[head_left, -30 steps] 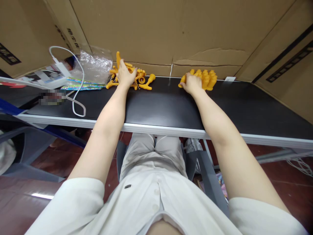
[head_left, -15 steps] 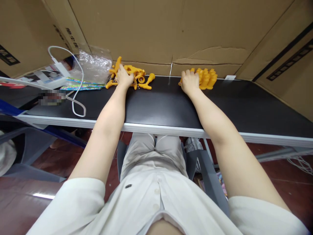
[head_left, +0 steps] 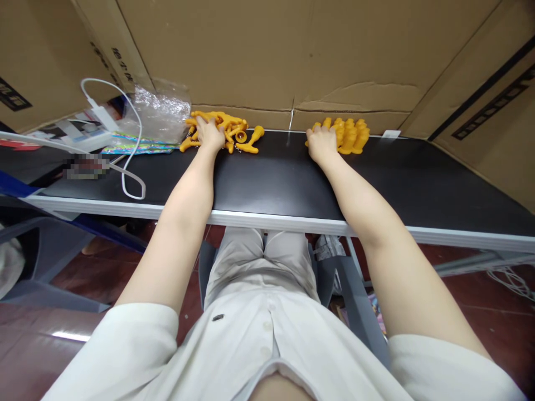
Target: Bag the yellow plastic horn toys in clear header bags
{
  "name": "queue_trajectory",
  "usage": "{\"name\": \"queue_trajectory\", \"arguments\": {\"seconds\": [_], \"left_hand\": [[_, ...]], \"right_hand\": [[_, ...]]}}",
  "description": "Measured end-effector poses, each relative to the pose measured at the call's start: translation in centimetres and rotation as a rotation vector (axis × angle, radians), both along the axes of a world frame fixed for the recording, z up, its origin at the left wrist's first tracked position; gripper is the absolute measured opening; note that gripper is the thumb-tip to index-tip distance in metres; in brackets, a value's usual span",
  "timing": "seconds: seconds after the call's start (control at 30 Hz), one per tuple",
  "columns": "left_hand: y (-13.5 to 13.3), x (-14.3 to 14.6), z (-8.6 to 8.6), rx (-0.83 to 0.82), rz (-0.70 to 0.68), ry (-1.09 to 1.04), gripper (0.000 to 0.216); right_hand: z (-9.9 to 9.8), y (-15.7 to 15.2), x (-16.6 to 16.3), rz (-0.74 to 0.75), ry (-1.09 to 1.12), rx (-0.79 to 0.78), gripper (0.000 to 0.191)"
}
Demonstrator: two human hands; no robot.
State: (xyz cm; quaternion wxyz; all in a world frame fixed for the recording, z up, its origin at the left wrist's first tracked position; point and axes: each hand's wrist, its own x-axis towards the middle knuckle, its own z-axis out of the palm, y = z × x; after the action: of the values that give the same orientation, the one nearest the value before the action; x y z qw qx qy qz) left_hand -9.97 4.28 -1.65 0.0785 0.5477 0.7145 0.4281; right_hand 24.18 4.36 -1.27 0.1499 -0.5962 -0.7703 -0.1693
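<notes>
My left hand [head_left: 210, 135] rests on a jumbled pile of orange plastic pieces [head_left: 228, 121], its fingers apart. Small metal chains show among the pieces, and their exact kind is unclear. At the pile's right edge lies a T-shaped orange piece [head_left: 253, 141] with a flared end. My right hand [head_left: 322, 143] is closed over the left end of a cluster of similar orange figures [head_left: 353, 136] standing upright in close rows. Its fingertips are partly hidden behind the hand, around an orange figure [head_left: 327, 122].
Both groups are on a black tabletop [head_left: 276, 184] with a metal front edge. Cardboard panels [head_left: 251, 55] rise behind and at the sides. To the left lie a clear plastic bag [head_left: 161, 114], colourful packets [head_left: 142, 146] and a white cable [head_left: 132, 181]. A white tag [head_left: 391, 134] sits at the back right.
The orange piece that stuck up at my left hand has dropped down into the pile, and the left fingers have spread. My right hand has stayed at the upright cluster, almost still.
</notes>
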Motion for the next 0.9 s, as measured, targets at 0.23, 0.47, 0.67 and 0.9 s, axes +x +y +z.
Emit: {"name": "queue_trajectory", "arguments": {"seconds": [0.23,0.47,0.67,0.9], "left_hand": [[-0.5,0.7,0.4,0.005,-0.129,-0.018,0.059],[-0.4,0.9,0.6,0.002,-0.073,-0.012,0.047],[1.4,0.1,-0.4,0.063,-0.149,-0.062,0.039],[2.2,0.0,-0.9,0.095,-0.225,-0.071,0.051]], "right_hand": [[0.6,-1.2,-0.8,0.091,-0.018,-0.020,0.048],[2.7,-3.2,-5.6,0.307,-0.212,-0.132,0.048],[3.2,-1.5,-10.3,0.385,-0.280,-0.181,0.054],[2.1,-0.3,-12.6,0.370,-0.305,-0.201,0.048]]}}
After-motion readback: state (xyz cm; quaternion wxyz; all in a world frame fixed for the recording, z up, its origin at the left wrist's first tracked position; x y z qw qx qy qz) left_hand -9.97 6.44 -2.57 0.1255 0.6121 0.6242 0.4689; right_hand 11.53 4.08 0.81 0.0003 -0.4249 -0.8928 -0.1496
